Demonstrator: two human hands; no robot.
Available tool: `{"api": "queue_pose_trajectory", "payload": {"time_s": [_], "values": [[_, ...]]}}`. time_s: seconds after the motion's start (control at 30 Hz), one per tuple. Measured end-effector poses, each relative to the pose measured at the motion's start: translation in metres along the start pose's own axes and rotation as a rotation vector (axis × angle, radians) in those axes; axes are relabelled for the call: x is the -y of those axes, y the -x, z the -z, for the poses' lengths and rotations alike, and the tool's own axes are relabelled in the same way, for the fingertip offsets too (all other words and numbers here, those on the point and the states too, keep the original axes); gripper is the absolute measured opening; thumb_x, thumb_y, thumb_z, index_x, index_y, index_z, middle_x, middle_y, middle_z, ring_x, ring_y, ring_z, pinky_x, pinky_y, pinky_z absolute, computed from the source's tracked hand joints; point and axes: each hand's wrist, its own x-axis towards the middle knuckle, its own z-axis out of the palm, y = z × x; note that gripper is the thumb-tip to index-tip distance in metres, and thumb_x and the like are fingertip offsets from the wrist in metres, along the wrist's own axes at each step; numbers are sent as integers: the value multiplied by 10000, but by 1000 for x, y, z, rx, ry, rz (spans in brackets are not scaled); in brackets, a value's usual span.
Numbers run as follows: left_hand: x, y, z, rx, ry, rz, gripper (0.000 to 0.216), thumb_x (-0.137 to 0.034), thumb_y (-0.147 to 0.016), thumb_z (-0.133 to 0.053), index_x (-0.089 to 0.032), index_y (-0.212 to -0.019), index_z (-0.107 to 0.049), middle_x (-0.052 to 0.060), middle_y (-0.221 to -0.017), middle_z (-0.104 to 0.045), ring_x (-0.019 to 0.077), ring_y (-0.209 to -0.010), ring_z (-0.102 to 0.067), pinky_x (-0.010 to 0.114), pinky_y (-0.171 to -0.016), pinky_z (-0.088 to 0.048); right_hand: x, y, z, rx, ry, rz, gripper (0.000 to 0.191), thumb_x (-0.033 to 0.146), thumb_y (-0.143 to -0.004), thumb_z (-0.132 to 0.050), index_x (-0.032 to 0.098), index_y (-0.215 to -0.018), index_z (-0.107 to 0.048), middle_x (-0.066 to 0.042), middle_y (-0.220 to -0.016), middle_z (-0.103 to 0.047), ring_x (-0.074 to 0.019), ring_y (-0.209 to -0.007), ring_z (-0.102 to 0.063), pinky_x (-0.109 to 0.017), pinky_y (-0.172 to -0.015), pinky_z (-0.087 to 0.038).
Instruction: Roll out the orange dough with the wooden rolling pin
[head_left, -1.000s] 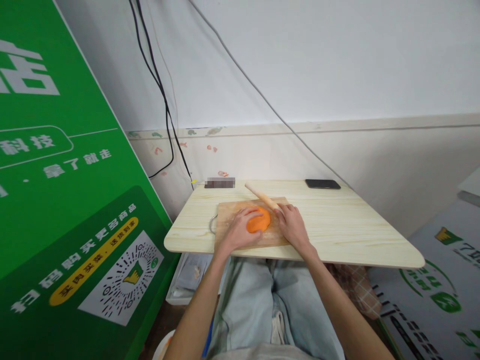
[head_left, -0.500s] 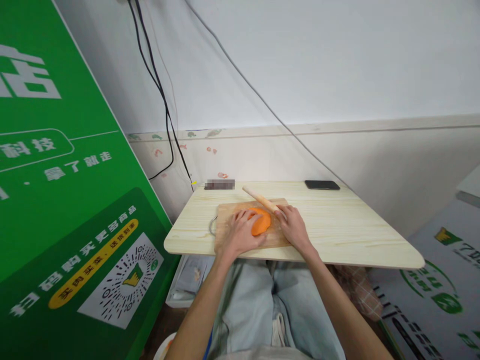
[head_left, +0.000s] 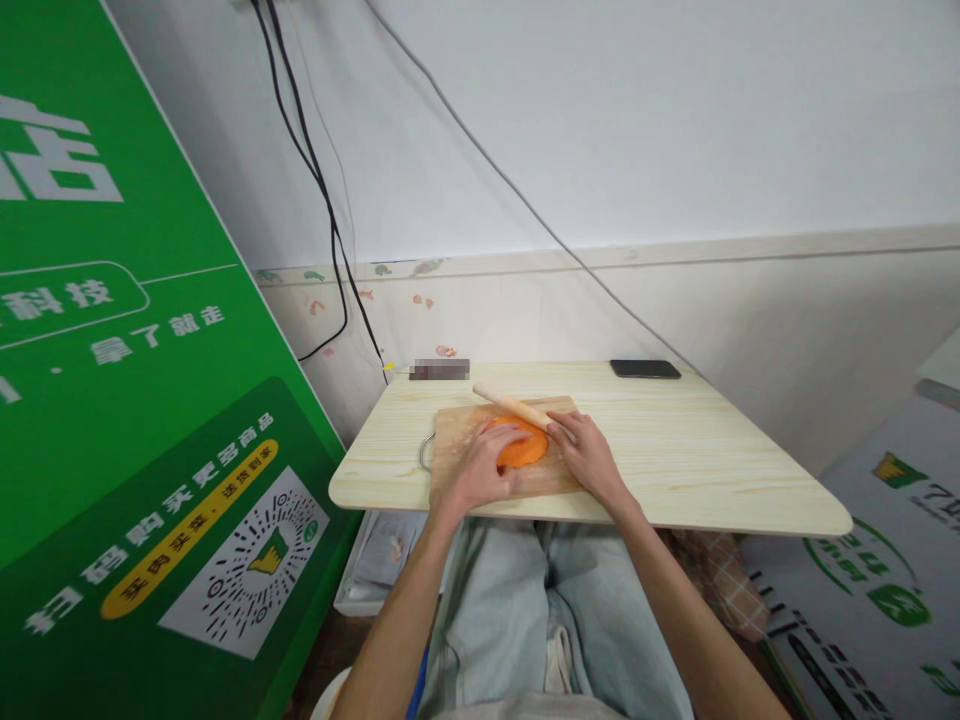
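A flat, rounded piece of orange dough [head_left: 525, 452] lies on a wooden cutting board [head_left: 457, 422] with a metal handle at its left. My left hand [head_left: 480, 468] grips the left side of the dough, fingers over its top and thumb at the near edge. In my right hand [head_left: 586, 455] is one end of a pale wooden rolling pin [head_left: 514, 405]. The pin slants up to the left over the dough's far edge, its free end past the board. Whether it presses on the dough I cannot tell.
The board sits at the front of a pale wooden table [head_left: 697, 460]. At the back are a black phone [head_left: 645, 369] and a blurred dark object [head_left: 439, 370]. A green sign [head_left: 172, 400] stands at left; cables [head_left: 330, 200] hang on the wall. A white bin [head_left: 360, 605] is below.
The rolling pin's free end has swung nearer and lower, so the pin lies flatter across the dough's far edge. The dough has shifted slightly right and looks wider; my left hand has moved a little.
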Motion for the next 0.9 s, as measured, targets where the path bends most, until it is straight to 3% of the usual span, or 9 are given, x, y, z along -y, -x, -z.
{"api": "queue_pose_trajectory", "payload": {"time_s": [0.17, 0.23, 0.3, 0.37, 0.5, 0.57, 0.67, 0.77, 0.9], "values": [[9, -9, 17, -300, -165, 149, 322, -169, -941, -599, -229, -1211, -762, 99, -1261, -778, 299, -1269, -664, 493, -1197, -495, 0, -2, 7, 64, -71, 54, 422, 427, -1089, -515, 213, -1328, -789, -123, -1192, -810, -299, -1114, -700, -459, -1038, -539], [20, -18, 26, -333, -277, 223, 264, -267, -1029, -571, -228, -1213, -756, 114, -1240, -764, 305, -1257, -654, 486, -1183, -495, -2, -6, 12, 122, -70, 84, 399, 410, -1082, -533, 218, -1313, -794, -113, -1180, -814, -293, -1117, -697, -458, -1050, -533], [34, -29, 32, -273, -375, 278, 308, -342, -1074, -539, -201, -1255, -744, 141, -1264, -745, 310, -1279, -639, 479, -1198, -473, -3, -12, 17, 176, -38, 111, 363, 372, -1070, -550, 211, -1270, -806, -111, -1158, -805, -283, -1128, -689, -445, -1064, -523], [50, -40, 34, -122, -464, 331, 380, -365, -1105, -471, -165, -1307, -723, 169, -1307, -724, 311, -1319, -620, 477, -1208, -452, 0, -21, 20, 202, 18, 125, 327, 313, -1053, -551, 192, -1196, -819, -122, -1163, -777, -268, -1132, -678, -417, -1060, -520], [70, -55, 32, 132, -534, 374, 432, -200, -1068, -407, -158, -1404, -676, 167, -1357, -707, 276, -1343, -618, 452, -1207, -436, 12, -42, 24, 257, 202, 114, 345, 252, -1038, -481, 175, -1050, -818, -141, -1244, -708, -260, -1159, -651, -414, -1053, -503], [73, -61, 31, 151, -533, 364, 493, -160, -1023, -444, -175, -1477, -636, 168, -1417, -685, 287, -1384, -598, 483, -1230, -412, 16, -50, 24, 307, 268, 125, 404, 271, -1068, -412, 201, -1103, -809, -136, -1320, -684, -266, -1216, -632, -442, -1069, -488], [71, -72, 30, 184, -526, 332, 557, -165, -998, -480, -214, -1540, -600, 159, -1491, -649, 306, -1439, -563, 519, -1255, -382, 15, -55, 20, 344, 323, 105, 489, 297, -1111, -316, 243, -1372, -727, -137, -1466, -643, -273, -1324, -600, -487, -1123, -461], [67, -78, 28, 215, -517, 316, 508, -213, -1036, -453, -217, -1511, -634, 152, -1438, -688, 309, -1401, -592, 502, -1228, -414, 12, -50, 10, 277, 413, -11, 542, 351, -1141, -279, 209, -1563, -588, -176, -1540, -623, -298, -1416, -562, -520, -1172, -436], [63, -70, 26, 207, -522, 328, 474, -300, -1102, -378, -182, -1456, -669, 172, -1384, -720, 326, -1373, -599, 509, -1207, -429, 15, -35, -2, 196, 511, -33, 572, 382, -1150, -272, 155, -1601, -542, -202, -1598, -599, -337, -1555, -451, -568, -1245, -360]]}}
